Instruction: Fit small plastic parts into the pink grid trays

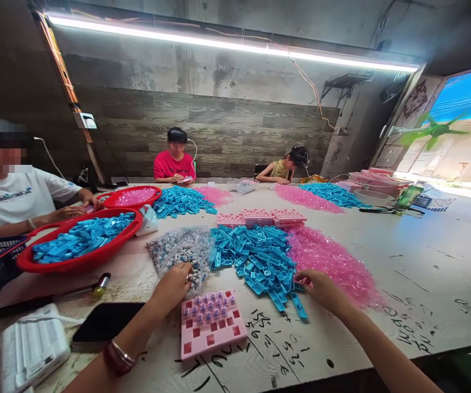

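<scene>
My left hand (177, 284) is at the near side of a clear plastic bag (159, 248) full of small white, blue and dark parts. Its fingers are curled together, and what they hold is hidden. Just below that hand lies a pink plastic block with square sockets (215, 345); small clear-purple pieces (206, 309) fill its far rows. My right hand (316, 285) has its fingers drawn together where a pile of blue plastic trays (255, 254) meets a heap of clear pink pieces (334, 262). Whatever is between those fingertips is too small to make out.
Pink blocks (258, 217) are stacked behind the blue pile. A red basket (129, 240) of blue trays stands at left. A phone (106, 326), a white device (34, 346) and a hammer (101, 285) lie near my left arm. Several people sit around the table.
</scene>
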